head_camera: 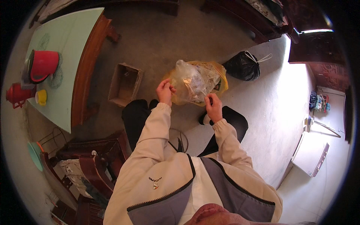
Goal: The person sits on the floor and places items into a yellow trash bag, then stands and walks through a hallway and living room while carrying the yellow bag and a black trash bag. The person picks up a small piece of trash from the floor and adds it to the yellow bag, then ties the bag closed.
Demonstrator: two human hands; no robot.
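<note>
Between my hands is a clear plastic bag (181,74), crumpled and partly see-through, with some pale matter showing inside it. My left hand (165,91) pinches its left edge, while my right hand (213,105) grips the near right edge. Under and behind it spreads a yellow plastic bag (223,74), its rim open around the clear plastic. Something dark and green shows in the yellow bag's right side, too covered to name. The bags are in front of my knees, above the concrete floor.
A cardboard box (123,84) stands open on the floor at left. Beyond the yellow bag sits a tied black garbage bag (244,66) with white drawstrings. The glass-topped table (70,50) carries a red container (46,64) and a yellow cup (41,98). A wooden chair (95,171) stands at lower left.
</note>
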